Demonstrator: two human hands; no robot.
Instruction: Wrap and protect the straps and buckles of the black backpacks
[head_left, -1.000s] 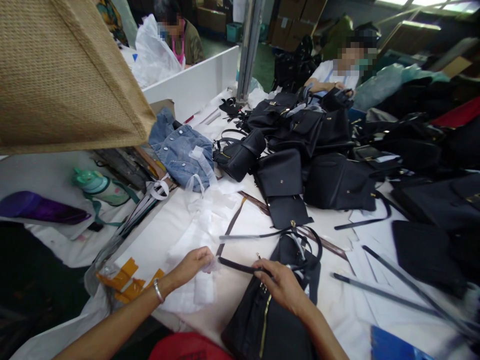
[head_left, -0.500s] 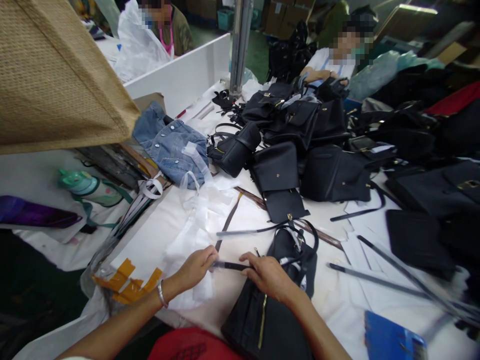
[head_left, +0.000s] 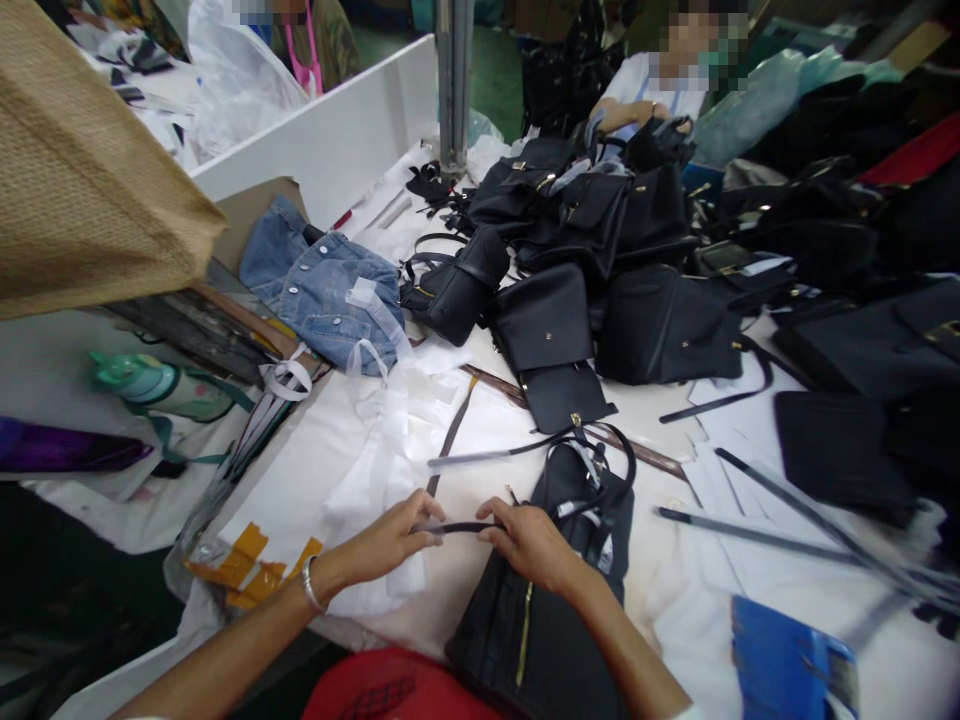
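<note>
A narrow black strap point(head_left: 466, 527) stretches between both hands above the table. My left hand point(head_left: 397, 538), with a silver bangle at the wrist, pinches its left end, where a clear or greyish wrap shows. My right hand point(head_left: 529, 540) grips the strap farther right, over a black backpack point(head_left: 562, 630) that lies near my body. This backpack has a gold zipper point(head_left: 523, 635) on its side and looped straps at its top. Another strap with a wrapped end point(head_left: 472, 458) lies just beyond my hands.
Several black bags point(head_left: 551, 320) crowd the table's far and right parts. A folded denim garment point(head_left: 322, 285) lies at the left. Loose straps point(head_left: 750, 535) and a blue object point(head_left: 791, 655) are at the right. A burlap sheet point(head_left: 97, 170) juts in at upper left. A co-worker point(head_left: 637, 100) sits across.
The strap between my hands has turned from its flat face to its edge and bows slightly. My left fingers have shifted on its end. The camera view has tilted slightly.
</note>
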